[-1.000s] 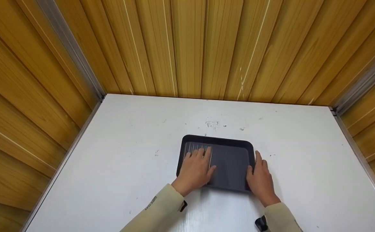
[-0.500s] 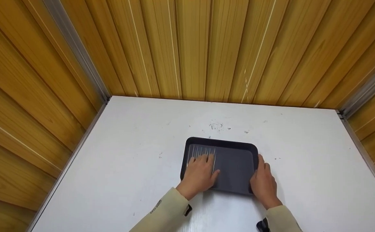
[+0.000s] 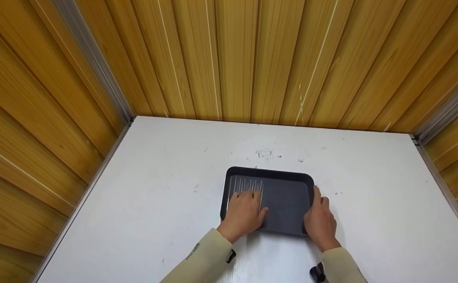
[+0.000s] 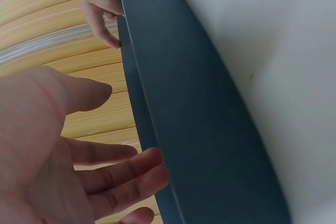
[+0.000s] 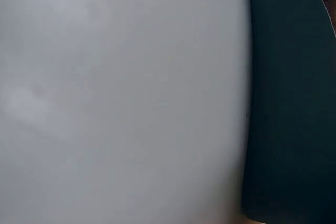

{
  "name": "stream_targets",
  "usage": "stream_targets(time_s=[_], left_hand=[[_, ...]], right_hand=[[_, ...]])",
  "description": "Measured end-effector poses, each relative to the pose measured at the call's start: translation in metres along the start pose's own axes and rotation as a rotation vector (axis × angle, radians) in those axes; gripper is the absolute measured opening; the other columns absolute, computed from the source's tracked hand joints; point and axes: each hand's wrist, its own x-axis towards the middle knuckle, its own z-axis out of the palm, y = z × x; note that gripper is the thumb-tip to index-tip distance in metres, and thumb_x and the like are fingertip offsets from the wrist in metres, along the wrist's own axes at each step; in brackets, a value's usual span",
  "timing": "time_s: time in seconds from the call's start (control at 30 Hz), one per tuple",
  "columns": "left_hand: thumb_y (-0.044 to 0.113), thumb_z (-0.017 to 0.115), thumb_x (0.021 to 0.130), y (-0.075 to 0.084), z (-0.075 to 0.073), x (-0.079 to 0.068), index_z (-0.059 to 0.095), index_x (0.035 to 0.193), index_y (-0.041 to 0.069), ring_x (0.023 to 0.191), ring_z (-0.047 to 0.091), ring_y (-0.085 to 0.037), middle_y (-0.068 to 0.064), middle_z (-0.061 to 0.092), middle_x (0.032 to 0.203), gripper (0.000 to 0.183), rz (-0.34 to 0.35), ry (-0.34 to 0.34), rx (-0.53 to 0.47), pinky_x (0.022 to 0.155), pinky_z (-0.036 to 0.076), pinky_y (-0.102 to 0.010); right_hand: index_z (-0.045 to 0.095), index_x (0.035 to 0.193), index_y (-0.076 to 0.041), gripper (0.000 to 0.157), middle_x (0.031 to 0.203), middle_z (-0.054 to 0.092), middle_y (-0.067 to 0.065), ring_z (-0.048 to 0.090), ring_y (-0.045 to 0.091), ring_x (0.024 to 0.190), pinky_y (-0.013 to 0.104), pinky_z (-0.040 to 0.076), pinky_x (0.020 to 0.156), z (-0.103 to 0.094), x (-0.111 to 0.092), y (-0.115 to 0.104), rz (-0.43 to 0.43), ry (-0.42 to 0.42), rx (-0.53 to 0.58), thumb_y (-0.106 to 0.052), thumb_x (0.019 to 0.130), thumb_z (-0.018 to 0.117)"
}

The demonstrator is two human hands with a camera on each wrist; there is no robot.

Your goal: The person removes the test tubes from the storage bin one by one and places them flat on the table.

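Observation:
A dark rectangular tray [image 3: 286, 204] lies on the white table in the head view. Along its left part, thin, pale, see-through sticks [image 3: 246, 183] lie side by side, their near portions covered by my left hand [image 3: 244, 212]. That hand reaches over the near rim with fingers spread on the sticks and thumb apart. My right hand [image 3: 321, 222] grips the tray's right side, fingers along the outside and thumb at the rim. In the left wrist view, the left hand's loosely extended fingers reach past the tray wall [image 4: 178, 108]. The right wrist view shows the tray wall [image 5: 289, 103].
The white table [image 3: 166, 204] carries dark scuff marks [image 3: 264, 154] beyond the tray. Yellow wood-look panels [image 3: 233, 59] stand behind and at both sides, with metal corner posts [image 3: 95, 63] between them.
My left hand has drawn back toward the tray's near side, uncovering more of the sticks. My right thumb has moved from inside the tray to its rim. The head view has shifted slightly.

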Motion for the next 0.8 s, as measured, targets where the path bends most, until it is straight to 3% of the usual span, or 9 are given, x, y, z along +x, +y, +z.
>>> stream_targets(time_s=[0.33,0.8], left_hand=[[0.038,0.06,0.092,0.002,0.009,0.006,0.062,0.112,0.01,0.093,0.067,-0.021,-0.005,0.069,0.102,0.034,-0.031,-0.042,-0.022,0.083,0.049,-0.044],[0.037,0.065,0.088,0.003,0.018,0.007,0.063,0.102,0.01,0.071,0.067,-0.019,-0.002,0.069,0.083,0.031,-0.045,-0.01,0.048,0.066,0.049,-0.038]], right_hand=[[0.021,0.15,-0.006,0.061,0.113,0.046,0.027,0.05,0.025,0.063,0.034,0.036,0.051,0.002,0.003,-0.001,0.042,0.012,-0.006,0.001,0.093,0.043],[0.022,0.151,-0.008,0.058,0.112,0.046,0.026,0.049,0.025,0.061,0.033,0.034,0.05,0.001,0.004,-0.003,0.062,-0.008,0.016,-0.006,0.095,0.04]])
